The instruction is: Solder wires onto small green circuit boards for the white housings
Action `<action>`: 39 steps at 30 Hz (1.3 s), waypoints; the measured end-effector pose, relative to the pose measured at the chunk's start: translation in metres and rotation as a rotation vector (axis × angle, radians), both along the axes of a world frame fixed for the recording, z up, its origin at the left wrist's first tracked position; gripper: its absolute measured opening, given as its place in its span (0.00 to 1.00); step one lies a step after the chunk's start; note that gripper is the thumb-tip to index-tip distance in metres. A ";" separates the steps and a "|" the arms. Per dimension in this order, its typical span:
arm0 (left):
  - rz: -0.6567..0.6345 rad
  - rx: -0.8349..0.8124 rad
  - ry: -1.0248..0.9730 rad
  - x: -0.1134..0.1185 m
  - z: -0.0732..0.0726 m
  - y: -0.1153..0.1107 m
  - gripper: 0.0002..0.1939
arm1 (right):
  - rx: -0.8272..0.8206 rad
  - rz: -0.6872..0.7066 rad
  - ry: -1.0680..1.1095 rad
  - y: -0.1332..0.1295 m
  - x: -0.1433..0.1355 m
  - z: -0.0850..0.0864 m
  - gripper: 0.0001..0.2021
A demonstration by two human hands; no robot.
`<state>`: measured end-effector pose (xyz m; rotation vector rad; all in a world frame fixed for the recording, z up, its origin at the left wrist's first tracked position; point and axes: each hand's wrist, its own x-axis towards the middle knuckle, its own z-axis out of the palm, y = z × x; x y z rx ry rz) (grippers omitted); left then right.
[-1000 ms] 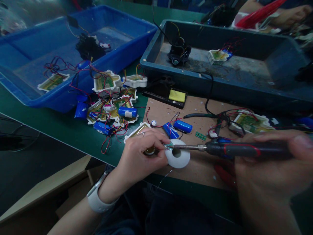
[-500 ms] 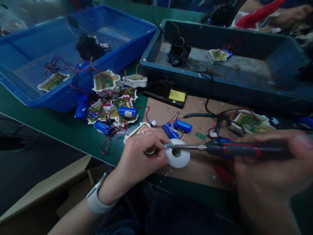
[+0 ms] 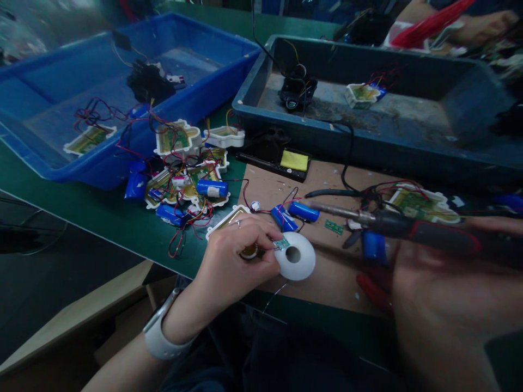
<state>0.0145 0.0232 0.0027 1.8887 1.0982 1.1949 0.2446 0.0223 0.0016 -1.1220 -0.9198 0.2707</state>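
Observation:
My left hand [image 3: 241, 256] is pinched on a small green circuit board [image 3: 281, 243] at the edge of a white spool [image 3: 300, 261]. In my right hand [image 3: 449, 283], blurred, is a soldering iron [image 3: 408, 228]; its tip points left, raised above the spool and apart from the small board. Another small green board [image 3: 334, 226] lies on the brown mat [image 3: 330, 283]. Two blue cylinders, one of them this blue cylinder [image 3: 304, 211], lie behind the spool. A white housing [image 3: 229, 218] is partly hidden behind my left hand.
A blue bin [image 3: 53, 163] stands at the left, a grey-blue bin [image 3: 368, 139] at the back. Wired housings [image 3: 175, 139] are piled left of the mat. A yellow sponge [image 3: 294, 160], red-handled pliers [image 3: 373, 291] and a black cable [image 3: 351, 158] lie nearby. Another person's hand [image 3: 490, 27] shows far right.
The soldering iron has lifted off the small board and moved up and to the right with my right hand. My left hand has hardly moved.

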 end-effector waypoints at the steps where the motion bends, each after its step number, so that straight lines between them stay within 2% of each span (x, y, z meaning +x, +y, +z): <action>1: -0.001 -0.004 0.002 0.000 0.000 0.000 0.09 | 0.001 0.021 0.043 -0.001 -0.010 0.002 0.19; 3: 0.001 -0.008 0.005 -0.001 0.001 0.000 0.09 | 0.061 0.130 0.079 -0.004 -0.027 0.005 0.16; 5: -0.001 -0.006 0.006 -0.001 0.002 -0.001 0.09 | 0.079 0.318 0.030 -0.010 -0.039 0.003 0.16; 9: 0.003 0.007 0.017 0.001 0.003 -0.002 0.09 | 0.020 0.687 -0.245 -0.021 -0.045 -0.011 0.21; 11: 0.004 0.021 0.026 0.001 0.002 -0.001 0.09 | 0.023 0.795 -0.427 -0.022 -0.045 -0.016 0.24; 14: -0.015 0.048 0.044 0.000 0.003 -0.001 0.08 | 0.069 0.782 -0.627 -0.020 -0.048 -0.018 0.23; 17: -0.013 0.117 0.107 -0.010 0.003 -0.005 0.07 | 0.095 0.702 -0.685 -0.018 -0.049 -0.016 0.21; 19: 0.031 0.132 0.172 -0.020 0.004 -0.010 0.13 | 0.085 0.694 -0.680 -0.018 -0.047 -0.016 0.21; 22: 0.124 0.068 0.250 -0.038 0.004 -0.019 0.19 | 0.061 0.731 -0.690 -0.020 -0.045 -0.017 0.21; 26: 0.137 -0.004 0.212 -0.050 0.003 -0.023 0.08 | 0.068 0.732 -0.681 -0.020 -0.046 -0.017 0.21; 32: 0.129 0.046 0.139 -0.043 0.001 -0.019 0.07 | 0.082 0.723 -0.681 -0.019 -0.049 -0.016 0.21; 36: 0.194 -0.068 0.019 -0.034 -0.001 -0.019 0.09 | 0.079 0.740 -0.670 -0.019 -0.047 -0.016 0.21; 39: 0.183 -0.114 -0.044 -0.026 0.000 -0.017 0.10 | 0.091 0.748 -0.668 -0.019 -0.047 -0.015 0.22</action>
